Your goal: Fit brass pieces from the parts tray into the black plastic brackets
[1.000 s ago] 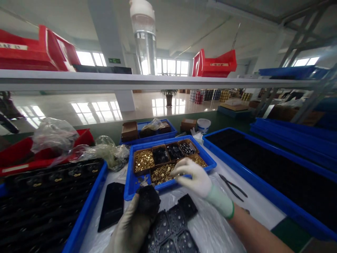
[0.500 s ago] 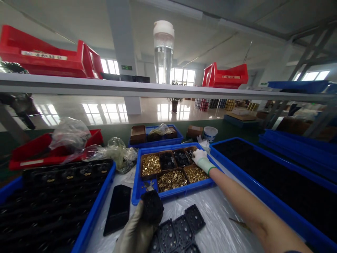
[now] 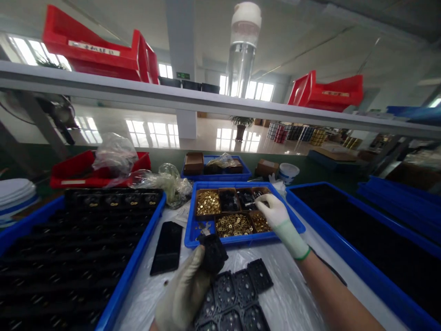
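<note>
My left hand (image 3: 184,287), in a pale glove, is closed around a black plastic housing (image 3: 212,253) at the lower middle. Over the right part of the blue parts tray (image 3: 241,240), my gloved right hand (image 3: 275,212) pinches a small shiny metal pin (image 3: 250,203). Small cardboard boxes in that tray hold brass pieces (image 3: 234,225), gold washers (image 3: 208,202) and black parts (image 3: 228,200). Below the tray, several flat black plastic plates (image 3: 237,289) with holes lie side by side on the plastic-covered table, near my left hand.
A black phone-like slab (image 3: 167,248) lies left of the parts tray. A large tray of black housings (image 3: 82,257) fills the left side; another long blue tray (image 3: 361,243) stands at right. Above runs a shelf (image 3: 206,101) with red bins (image 3: 99,55) and a bottle (image 3: 244,50).
My right hand has drawn back from the far-right box and now shows a shiny pin at its fingertips. My left hand still holds the housing. The view has shifted and tilted.
</note>
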A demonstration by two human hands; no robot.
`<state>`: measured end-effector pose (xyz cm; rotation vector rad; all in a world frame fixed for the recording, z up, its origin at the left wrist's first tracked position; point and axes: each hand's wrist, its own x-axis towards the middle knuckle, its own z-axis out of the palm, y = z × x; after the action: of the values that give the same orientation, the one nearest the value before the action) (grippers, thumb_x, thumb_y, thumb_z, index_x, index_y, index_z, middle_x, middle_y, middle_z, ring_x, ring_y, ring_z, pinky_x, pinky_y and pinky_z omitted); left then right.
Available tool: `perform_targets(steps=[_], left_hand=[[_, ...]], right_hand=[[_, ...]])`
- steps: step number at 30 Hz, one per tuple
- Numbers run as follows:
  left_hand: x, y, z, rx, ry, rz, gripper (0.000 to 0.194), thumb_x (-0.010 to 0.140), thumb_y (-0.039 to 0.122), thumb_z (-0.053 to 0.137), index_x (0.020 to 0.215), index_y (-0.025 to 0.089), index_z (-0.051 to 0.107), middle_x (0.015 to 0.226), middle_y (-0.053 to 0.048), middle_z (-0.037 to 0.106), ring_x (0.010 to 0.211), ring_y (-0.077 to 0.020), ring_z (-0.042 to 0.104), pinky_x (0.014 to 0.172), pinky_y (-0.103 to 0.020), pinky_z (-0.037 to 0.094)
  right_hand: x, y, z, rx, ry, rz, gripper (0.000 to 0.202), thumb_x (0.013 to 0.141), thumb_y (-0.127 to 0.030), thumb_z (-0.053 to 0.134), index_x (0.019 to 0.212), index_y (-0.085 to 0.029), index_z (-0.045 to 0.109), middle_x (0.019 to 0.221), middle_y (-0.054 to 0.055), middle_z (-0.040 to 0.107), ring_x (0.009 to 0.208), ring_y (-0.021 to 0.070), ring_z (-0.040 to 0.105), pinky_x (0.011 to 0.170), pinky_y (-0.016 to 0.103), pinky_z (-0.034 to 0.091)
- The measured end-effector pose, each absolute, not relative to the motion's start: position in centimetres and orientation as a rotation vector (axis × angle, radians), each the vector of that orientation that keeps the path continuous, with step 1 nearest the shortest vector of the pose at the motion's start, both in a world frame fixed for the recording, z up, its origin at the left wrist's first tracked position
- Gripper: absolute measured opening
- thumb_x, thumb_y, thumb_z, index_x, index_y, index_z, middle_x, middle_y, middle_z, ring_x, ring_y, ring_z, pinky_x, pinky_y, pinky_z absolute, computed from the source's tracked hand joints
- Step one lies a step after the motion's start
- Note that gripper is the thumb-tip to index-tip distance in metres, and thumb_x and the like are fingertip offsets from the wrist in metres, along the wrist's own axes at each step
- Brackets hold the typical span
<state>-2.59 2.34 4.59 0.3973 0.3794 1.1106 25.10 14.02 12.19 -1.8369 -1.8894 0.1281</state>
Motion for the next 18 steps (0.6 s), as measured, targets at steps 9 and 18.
perform_targets(steps=[9, 18], left_hand=[[-2.0, 1.6, 5.8, 0.514, 0.444, 1.215, 0.033, 0.106, 0.042, 0.077, 0.129, 0.022, 0.086, 0.135, -0.01, 0.086, 0.145, -0.0339, 0.069, 0.134, -0.053, 0.047], [-2.1, 1.1, 6.3, 0.588, 0.407, 1.193, 0.035, 0.102, 0.038, 0.081, 0.133, 0.023, 0.084, 0.138, -0.011, 0.084, 0.146, -0.0374, 0.067, 0.134, -0.055, 0.045]], right_hand=[[16.7, 3.1, 10.7, -1.054, -1.958, 0.141, 0.014, 0.106, -0.017, 0.059, 0.096, -0.025, 0.066, 0.097, 0.006, 0.07, 0.097, 0.0269, 0.065, 0.087, 0.043, 0.044], [16.2, 2.6, 10.2, -1.065, -2.015, 0.063, 0.013, 0.105, -0.013, 0.057, 0.099, -0.024, 0.062, 0.099, 0.006, 0.068, 0.099, 0.0277, 0.06, 0.087, 0.044, 0.037]])
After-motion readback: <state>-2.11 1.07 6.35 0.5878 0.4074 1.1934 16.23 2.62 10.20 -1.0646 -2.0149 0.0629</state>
